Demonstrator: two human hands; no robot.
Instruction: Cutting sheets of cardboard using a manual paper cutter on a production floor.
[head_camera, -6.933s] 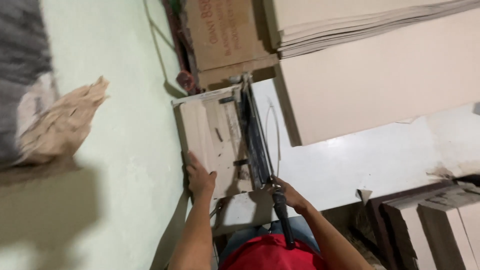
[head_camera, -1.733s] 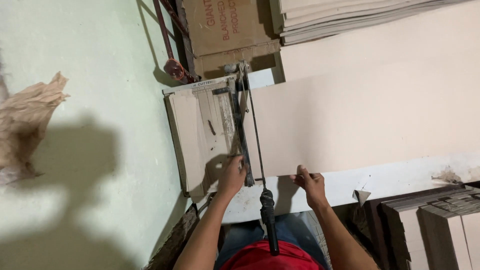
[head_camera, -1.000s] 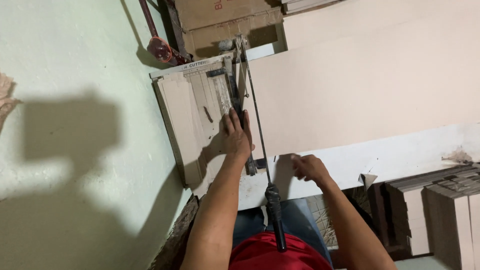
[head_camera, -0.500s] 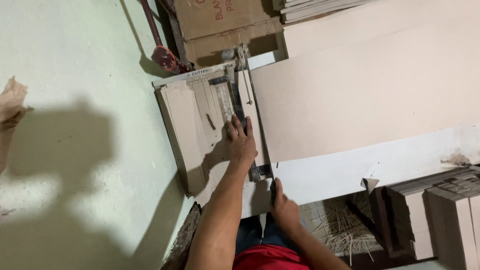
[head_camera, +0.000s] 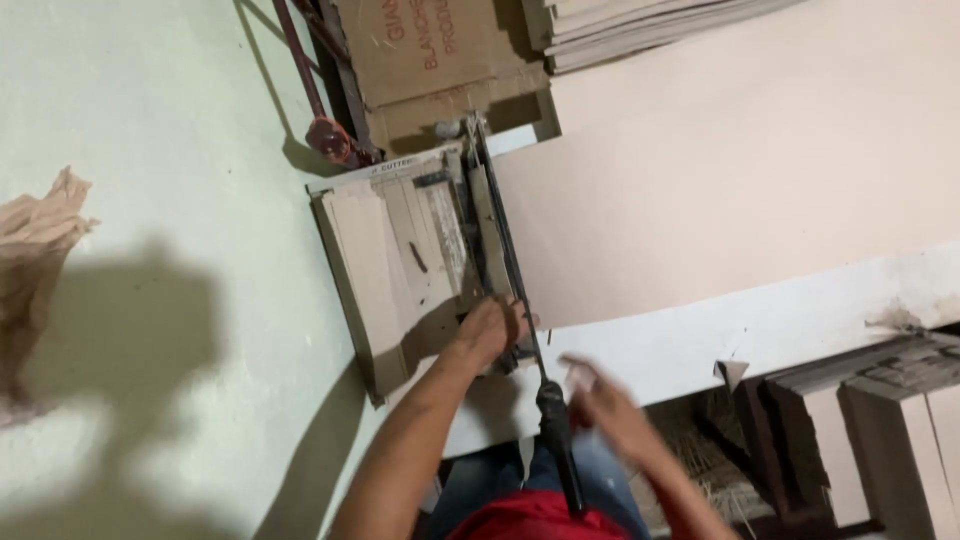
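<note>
Cardboard box (head_camera: 440, 50) and stacked sheets (head_camera: 640, 25) behind cutter (head_camera: 420, 260).

Bare forearms — no sleeves in view, red top, blue jeans — both hands bare

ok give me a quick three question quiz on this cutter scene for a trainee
1. True or false: the left hand rests on the paper cutter, close to its blade arm.
2. Multiple choice: where does the large beige sheet lie? A) left of the blade arm, B) right of the blade arm, C) on the floor by the crumpled brown paper.
3. Fill in: the right hand is beside the blade arm's black ____.

Key: 1 true; 2 B; 3 handle. The right hand is blurred, so whether it touches the handle cannot be told.
</note>
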